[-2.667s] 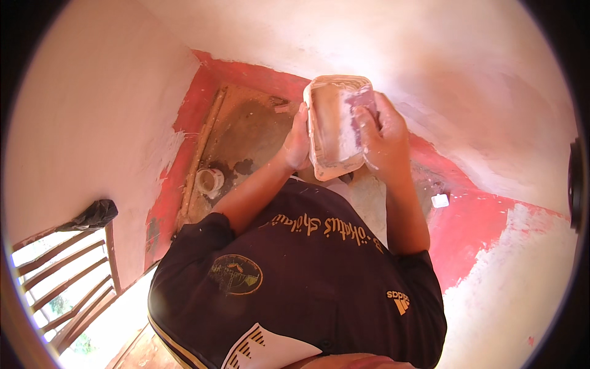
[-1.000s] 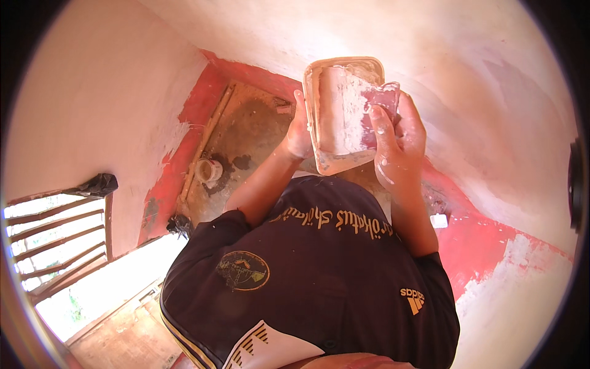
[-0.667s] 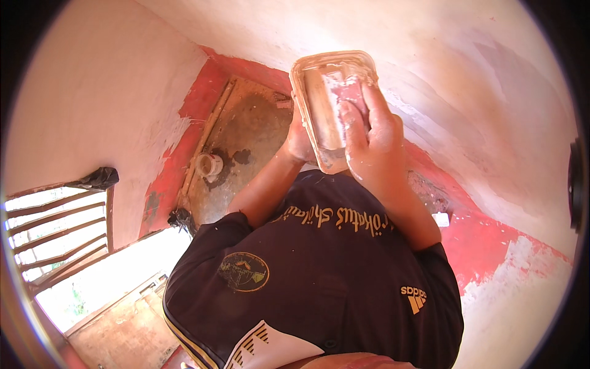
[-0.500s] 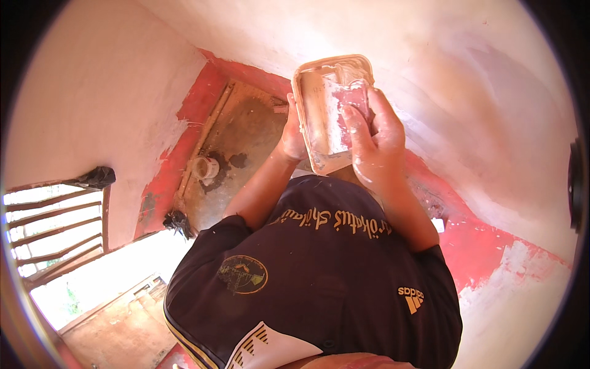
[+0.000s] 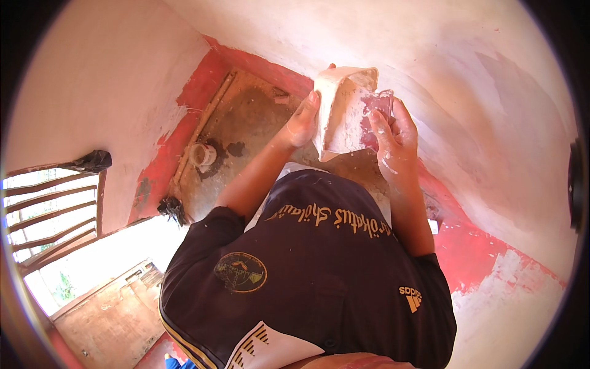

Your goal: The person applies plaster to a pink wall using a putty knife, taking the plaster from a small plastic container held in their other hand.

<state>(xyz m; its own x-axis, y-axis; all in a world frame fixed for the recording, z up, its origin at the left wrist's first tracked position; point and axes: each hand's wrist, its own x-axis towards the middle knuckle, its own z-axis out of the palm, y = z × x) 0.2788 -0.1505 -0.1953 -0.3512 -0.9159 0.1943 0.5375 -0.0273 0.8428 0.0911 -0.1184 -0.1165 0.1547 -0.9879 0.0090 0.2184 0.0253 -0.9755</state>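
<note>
My left hand (image 5: 302,120) grips a whitish rectangular plastic tub (image 5: 327,101) by its side, with the tub tipped so that its open side faces right. Pale, wet-looking paste coats the inside. In my right hand (image 5: 398,136), pinched between thumb and fingers, is a flat reddish putty spreader (image 5: 380,103) smeared with white paste. It sits at the tub's right-hand rim; whether it touches the rim I cannot tell. White specks dot my right thumb and wrist.
Beyond the tub stands a wall (image 5: 430,37) with pale patches over a red lower band (image 5: 200,80). A white bucket (image 5: 201,155) sits on the stained floor at the left. Farther left are a barred window (image 5: 52,209) and a black plastic bag (image 5: 93,161).
The tub has been tipped over to the right and moved slightly right. My right hand has drawn the spreader from inside the tub toward its right rim.
</note>
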